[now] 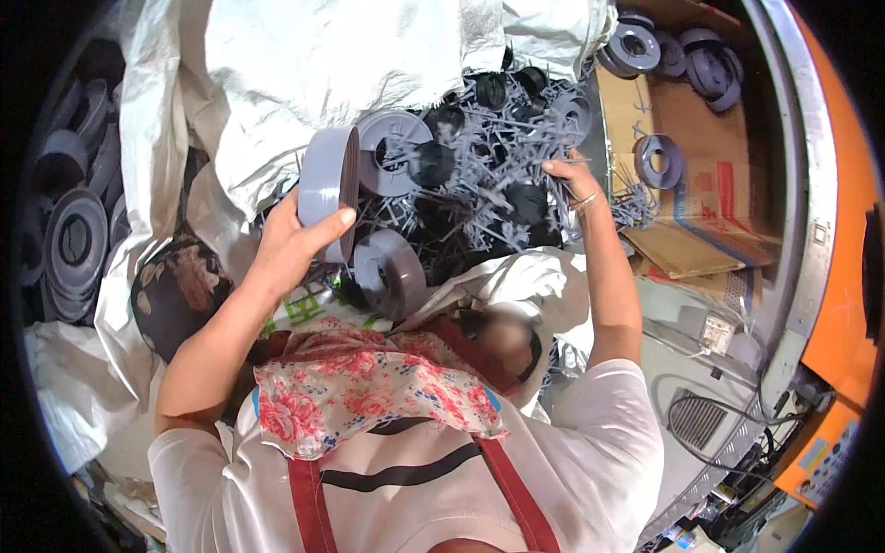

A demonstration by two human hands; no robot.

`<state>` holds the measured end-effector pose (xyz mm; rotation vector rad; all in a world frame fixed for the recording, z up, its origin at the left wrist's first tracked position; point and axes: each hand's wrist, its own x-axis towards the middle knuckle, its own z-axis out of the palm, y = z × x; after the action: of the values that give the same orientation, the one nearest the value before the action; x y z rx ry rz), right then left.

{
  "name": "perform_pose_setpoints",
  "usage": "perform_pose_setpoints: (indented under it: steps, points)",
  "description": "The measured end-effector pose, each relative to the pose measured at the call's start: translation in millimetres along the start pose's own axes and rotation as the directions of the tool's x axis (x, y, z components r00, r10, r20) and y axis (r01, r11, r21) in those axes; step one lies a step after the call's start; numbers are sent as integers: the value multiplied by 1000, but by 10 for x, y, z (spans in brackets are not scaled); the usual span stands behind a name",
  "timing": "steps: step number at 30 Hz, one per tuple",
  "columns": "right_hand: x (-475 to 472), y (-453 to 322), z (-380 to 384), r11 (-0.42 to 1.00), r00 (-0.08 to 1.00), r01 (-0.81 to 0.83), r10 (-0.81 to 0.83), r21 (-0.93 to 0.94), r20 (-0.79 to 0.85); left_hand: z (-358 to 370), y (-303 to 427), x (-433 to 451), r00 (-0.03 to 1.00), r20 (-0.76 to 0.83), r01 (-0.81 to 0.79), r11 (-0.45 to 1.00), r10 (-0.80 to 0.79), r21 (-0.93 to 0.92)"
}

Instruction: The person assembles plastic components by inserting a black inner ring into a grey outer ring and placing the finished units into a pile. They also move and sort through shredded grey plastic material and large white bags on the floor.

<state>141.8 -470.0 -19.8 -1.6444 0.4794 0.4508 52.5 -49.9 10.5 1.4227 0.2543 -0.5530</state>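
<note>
My left hand (290, 242) grips a wide grey plastic ring (325, 186), held on edge with its ribbed side turned right. My right hand (577, 180) is at the right side of a heap of thin grey plastic sprues (498, 159). Its fingertips are among the sprues, and whether they pinch one is not clear. Just beyond the held ring lies a flanged grey plastic wheel (377, 131). Closer to my body, another grey plastic ring (390, 273) leans on its side. Round black plastic parts (432, 164) are mixed through the heap.
White woven sacking (332, 55) surrounds the heap at the back and left. More grey rings (76, 235) fill the far left. At right, a cardboard box (698, 207) holds several grey parts, beside a metal rail (823, 228) and an orange machine panel (840, 290). A cable (719, 463) hangs below.
</note>
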Motion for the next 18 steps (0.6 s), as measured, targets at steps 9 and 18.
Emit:
perform_pose_setpoints:
  steps: [9,18]
  points:
    - [-932,-560,81,896,950,165,-258,413,179,-124,95,-56,990,-13,-138,979,138,-147]
    - [-3625,140,-659,965,983,161,-138,208,-117,-243,111,-270,992,0,-127,972,129,-198]
